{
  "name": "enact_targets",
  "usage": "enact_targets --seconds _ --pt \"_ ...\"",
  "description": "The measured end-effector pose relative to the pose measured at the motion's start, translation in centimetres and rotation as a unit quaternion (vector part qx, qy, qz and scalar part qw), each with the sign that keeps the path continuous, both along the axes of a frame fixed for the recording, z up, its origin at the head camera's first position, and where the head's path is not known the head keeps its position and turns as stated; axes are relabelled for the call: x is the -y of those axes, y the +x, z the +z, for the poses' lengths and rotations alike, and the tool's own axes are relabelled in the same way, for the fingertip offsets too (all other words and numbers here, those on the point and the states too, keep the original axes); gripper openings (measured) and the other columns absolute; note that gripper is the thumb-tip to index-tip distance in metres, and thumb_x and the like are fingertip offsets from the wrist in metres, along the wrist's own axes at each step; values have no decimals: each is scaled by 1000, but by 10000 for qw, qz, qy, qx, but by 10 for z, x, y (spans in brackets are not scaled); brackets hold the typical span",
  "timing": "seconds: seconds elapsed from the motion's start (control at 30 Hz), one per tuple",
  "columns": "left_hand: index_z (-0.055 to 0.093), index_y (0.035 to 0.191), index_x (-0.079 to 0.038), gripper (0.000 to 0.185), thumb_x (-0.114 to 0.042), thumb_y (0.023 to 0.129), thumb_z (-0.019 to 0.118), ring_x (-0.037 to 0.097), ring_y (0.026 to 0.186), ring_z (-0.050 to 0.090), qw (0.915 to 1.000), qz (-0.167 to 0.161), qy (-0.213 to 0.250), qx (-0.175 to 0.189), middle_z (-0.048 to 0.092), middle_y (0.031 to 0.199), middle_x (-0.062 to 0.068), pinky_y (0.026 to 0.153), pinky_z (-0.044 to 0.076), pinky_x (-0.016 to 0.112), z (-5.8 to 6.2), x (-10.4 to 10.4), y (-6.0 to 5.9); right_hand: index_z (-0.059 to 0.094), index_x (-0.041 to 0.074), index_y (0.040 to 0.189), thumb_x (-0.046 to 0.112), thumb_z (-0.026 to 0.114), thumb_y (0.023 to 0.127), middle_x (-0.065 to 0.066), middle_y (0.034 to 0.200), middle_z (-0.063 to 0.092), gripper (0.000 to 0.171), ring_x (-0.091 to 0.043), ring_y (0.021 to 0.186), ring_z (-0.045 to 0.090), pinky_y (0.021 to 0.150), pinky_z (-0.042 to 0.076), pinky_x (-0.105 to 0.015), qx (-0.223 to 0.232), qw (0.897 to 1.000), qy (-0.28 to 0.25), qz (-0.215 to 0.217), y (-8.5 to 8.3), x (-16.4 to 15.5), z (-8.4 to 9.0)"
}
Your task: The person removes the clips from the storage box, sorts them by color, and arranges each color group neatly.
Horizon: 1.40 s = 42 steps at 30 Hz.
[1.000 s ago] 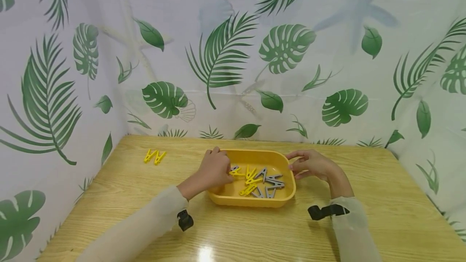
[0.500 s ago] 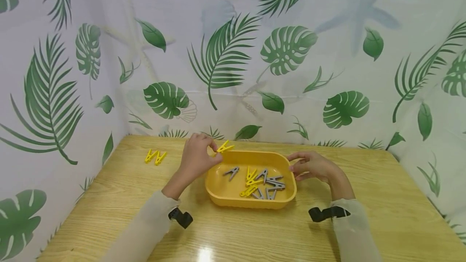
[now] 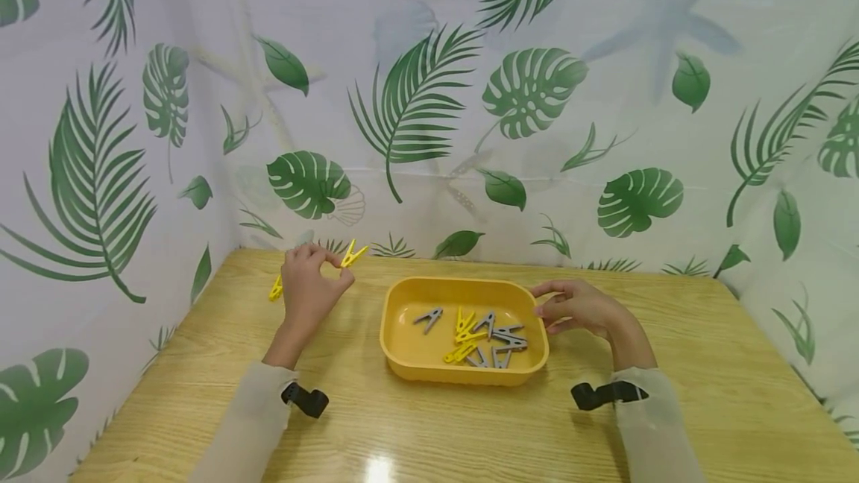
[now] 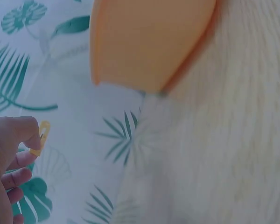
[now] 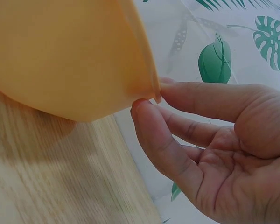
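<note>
A person's left hand (image 3: 310, 285) pinches a yellow clip (image 3: 352, 255) between thumb and index finger, left of center in the frame, its prongs pointing toward the upper right. The right hand (image 3: 580, 309) grips the right end of a yellow tray (image 3: 463, 375), thumb and fingers closed on its rim, as the right wrist view shows. Inside the tray, at the center of the frame, one gray clip (image 3: 429, 317) lies apart, toward the left end, while yellow clips (image 3: 460, 352) and other gray clips (image 3: 512, 341) cluster to its right. Another yellow piece (image 3: 276, 290) shows at the left edge of the left hand, partly hidden. The tray sits on a wood-grain surface (image 3: 429, 431) before a leaf-print cloth (image 3: 570, 237); a black band (image 3: 607, 394) circles the right sleeve.
</note>
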<state>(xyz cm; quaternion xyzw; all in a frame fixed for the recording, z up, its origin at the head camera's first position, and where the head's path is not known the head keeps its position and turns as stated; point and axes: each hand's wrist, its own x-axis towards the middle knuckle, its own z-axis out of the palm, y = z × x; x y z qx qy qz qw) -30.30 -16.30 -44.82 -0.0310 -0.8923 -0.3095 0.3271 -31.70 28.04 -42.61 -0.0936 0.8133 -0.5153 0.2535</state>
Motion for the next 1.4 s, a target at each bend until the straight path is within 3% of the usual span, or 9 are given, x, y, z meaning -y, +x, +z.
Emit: enact_targets --seconds 0.23,0.5,0.97,1.4 --pt "72 87 -2 19 -19 80 77 44 112 48 9962 236 138 825 62 108 19 101 35 61 -15 29 3 49 -6 143 15 68 97 -5 100 73 54 -18 86 71 82 61 -36 40 10000 -14 -6 -1 -1 -1" --pt "72 86 -1 23 -21 81 82 46 115 47 9889 302 -22 1455 63 112 23 102 32 61 -17 42 3 50 -6 142 15 69 97 -6 100 73 53 -19 87 71 82 61 -35 49 10000 27 -54 -3 -4 -2" --pt "69 78 -3 26 -24 81 84 42 108 48 9718 665 -260 2248 62 104 21 97 34 58 -20 55 4 50 -6 142 13 68 97 -6 100 73 52 -19 87 70 83 61 -36 65 9999 49 -67 -2 -2 0" --pt "67 73 -5 26 -26 82 80 44 108 47 9587 746 -343 2725 61 100 20 92 34 59 -20 58 5 49 -7 143 13 67 97 -7 102 73 53 -18 88 70 82 61 -36 49 10000 59 -56 0 2 1"
